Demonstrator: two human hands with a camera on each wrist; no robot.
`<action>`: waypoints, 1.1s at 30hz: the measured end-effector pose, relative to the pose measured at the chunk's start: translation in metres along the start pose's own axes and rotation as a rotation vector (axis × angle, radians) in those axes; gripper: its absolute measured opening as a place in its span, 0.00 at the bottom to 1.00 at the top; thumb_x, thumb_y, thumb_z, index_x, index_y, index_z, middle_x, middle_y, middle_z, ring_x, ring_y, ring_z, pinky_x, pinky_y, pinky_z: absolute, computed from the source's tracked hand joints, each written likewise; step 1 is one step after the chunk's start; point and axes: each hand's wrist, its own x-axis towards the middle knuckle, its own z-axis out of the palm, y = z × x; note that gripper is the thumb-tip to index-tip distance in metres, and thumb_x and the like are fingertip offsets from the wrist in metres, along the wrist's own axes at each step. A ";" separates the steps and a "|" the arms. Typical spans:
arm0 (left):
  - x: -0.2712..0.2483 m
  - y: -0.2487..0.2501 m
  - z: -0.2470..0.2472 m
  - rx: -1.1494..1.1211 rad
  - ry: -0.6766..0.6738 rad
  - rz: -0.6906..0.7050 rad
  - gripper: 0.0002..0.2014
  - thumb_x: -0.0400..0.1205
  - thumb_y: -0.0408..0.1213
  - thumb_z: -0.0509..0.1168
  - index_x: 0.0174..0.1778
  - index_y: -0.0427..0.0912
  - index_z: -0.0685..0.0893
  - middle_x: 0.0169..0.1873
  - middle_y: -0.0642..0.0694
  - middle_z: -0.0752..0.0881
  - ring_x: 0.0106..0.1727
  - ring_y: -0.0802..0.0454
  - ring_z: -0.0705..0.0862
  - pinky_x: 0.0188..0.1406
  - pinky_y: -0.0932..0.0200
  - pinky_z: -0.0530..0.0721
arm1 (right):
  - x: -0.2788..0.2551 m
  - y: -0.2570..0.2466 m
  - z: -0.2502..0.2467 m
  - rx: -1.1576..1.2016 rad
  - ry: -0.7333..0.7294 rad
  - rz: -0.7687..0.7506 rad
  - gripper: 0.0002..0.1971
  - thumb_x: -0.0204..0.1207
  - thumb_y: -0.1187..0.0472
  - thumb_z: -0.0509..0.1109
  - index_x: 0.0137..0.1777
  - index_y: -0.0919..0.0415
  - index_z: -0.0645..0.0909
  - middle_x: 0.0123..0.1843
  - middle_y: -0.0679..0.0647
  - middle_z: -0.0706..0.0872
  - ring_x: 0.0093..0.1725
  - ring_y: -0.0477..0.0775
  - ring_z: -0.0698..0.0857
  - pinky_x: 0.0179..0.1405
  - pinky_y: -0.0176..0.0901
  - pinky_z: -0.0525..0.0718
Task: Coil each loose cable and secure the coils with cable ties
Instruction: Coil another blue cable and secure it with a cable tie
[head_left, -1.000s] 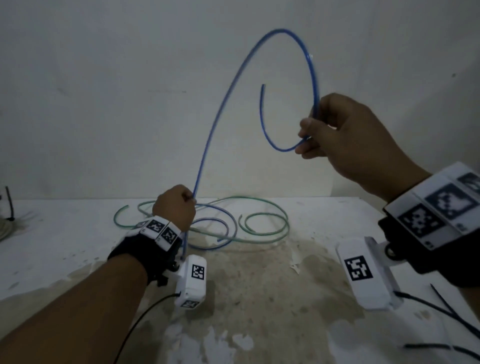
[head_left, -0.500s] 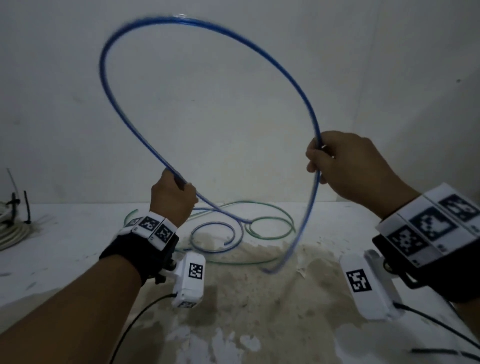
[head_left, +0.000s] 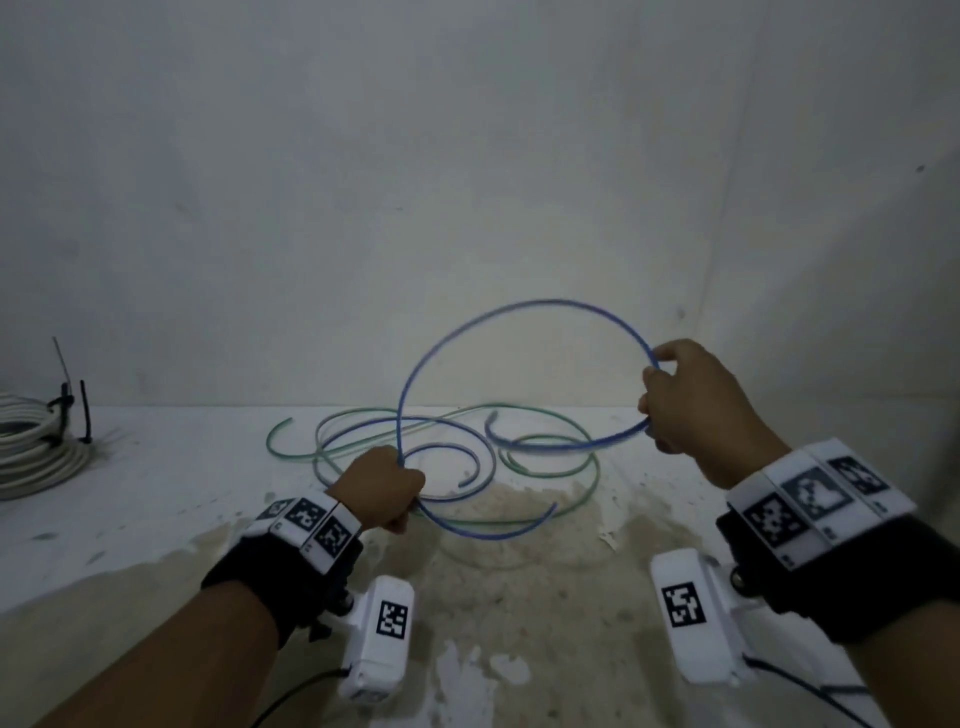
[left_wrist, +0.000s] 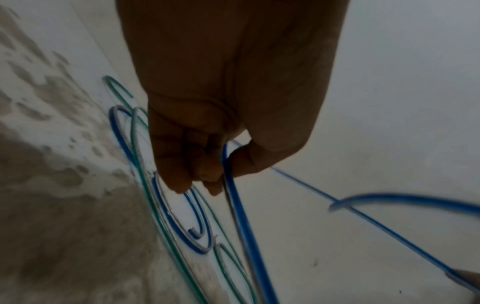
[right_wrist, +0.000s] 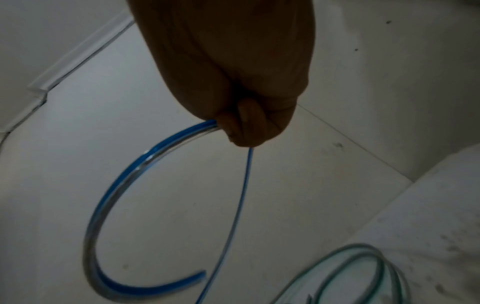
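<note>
The step in hand looks to be the coiling of the blue cable (head_left: 524, 312), with one raised loop formed between the two hands and no tie yet on it. The left hand (head_left: 382, 486) has its grip curled round the blue cable low over the tabletop (head_left: 156, 493), fingers (left_wrist: 182, 164) and thumb closed on the strand in the left wrist view. The right hand (head_left: 696, 400), at about 2 o'clock from the left and held higher, pinches the same cable, its grip pressed together on what seems to be two passes of it in the right wrist view, though blur makes that hard to confirm. The loop arches up to 12 o'clock between the hands, while more blue cable trails on the tabletop just beyond the left hand, tangled among the turns of a loose green cable (head_left: 545, 415). The next move, as I judge it, calls for bringing the hands together so the loop's crossings meet in one grip, then drawing up the remaining slack without snagging the green one. No container is in view; at 9 o'clock lies a pale cable coil (head_left: 31, 452), already bound with black cable ties (head_left: 85, 415).
</note>
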 end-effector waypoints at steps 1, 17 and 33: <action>-0.002 -0.001 0.000 -0.001 -0.021 -0.015 0.04 0.82 0.28 0.60 0.46 0.31 0.77 0.34 0.29 0.84 0.27 0.42 0.79 0.32 0.52 0.82 | -0.001 0.005 0.006 0.005 0.000 0.018 0.11 0.84 0.60 0.58 0.65 0.59 0.71 0.53 0.69 0.83 0.43 0.65 0.84 0.31 0.48 0.81; -0.059 0.060 -0.019 -1.245 -0.192 0.109 0.17 0.89 0.45 0.51 0.50 0.35 0.78 0.30 0.41 0.86 0.28 0.49 0.86 0.27 0.58 0.86 | -0.046 0.017 0.079 -0.070 -0.156 0.060 0.14 0.82 0.65 0.56 0.67 0.63 0.68 0.47 0.66 0.84 0.42 0.66 0.86 0.38 0.53 0.85; -0.073 0.049 -0.011 -0.722 -0.290 0.164 0.16 0.87 0.36 0.50 0.48 0.37 0.83 0.23 0.50 0.67 0.21 0.56 0.59 0.21 0.62 0.59 | -0.052 -0.015 0.075 0.528 -0.414 -0.007 0.08 0.83 0.66 0.60 0.55 0.57 0.80 0.41 0.59 0.83 0.35 0.51 0.84 0.34 0.45 0.85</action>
